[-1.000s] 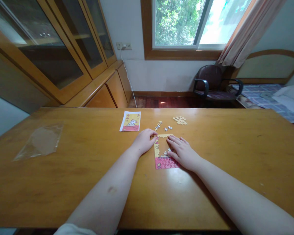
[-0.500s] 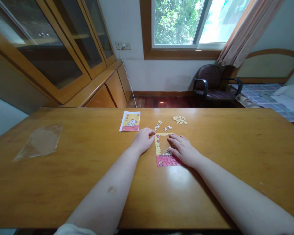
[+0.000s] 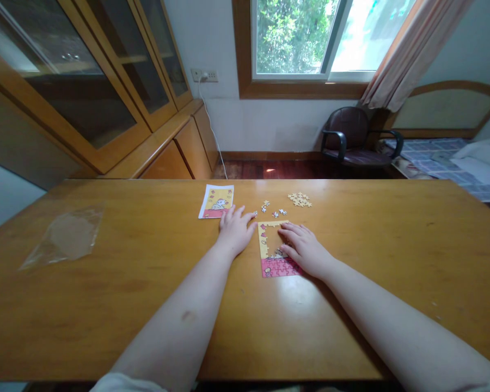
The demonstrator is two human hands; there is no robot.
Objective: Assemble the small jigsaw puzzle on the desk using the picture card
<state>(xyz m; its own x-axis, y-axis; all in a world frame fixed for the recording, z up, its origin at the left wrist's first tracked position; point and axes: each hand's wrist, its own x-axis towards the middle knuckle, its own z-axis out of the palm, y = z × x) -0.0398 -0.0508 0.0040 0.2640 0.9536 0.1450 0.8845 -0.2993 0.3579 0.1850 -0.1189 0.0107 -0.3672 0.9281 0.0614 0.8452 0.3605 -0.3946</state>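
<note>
A partly built jigsaw puzzle, yellow at its edges and pink at the bottom, lies on the wooden table. My right hand rests flat on its right side, fingers stretched over the empty middle. My left hand lies open on the table just left of the puzzle, fingers spread toward a few loose pieces. A small pile of yellow pieces sits farther back. The reference picture card lies behind my left hand.
A clear plastic bag lies at the table's left. Wooden cabinets with glass doors line the left wall. Beyond the table stand a dark armchair, a window and a bed.
My left hand has left the puzzle's top left corner and opened, fingers now spread and reaching back. The right hand has stayed on the puzzle.
</note>
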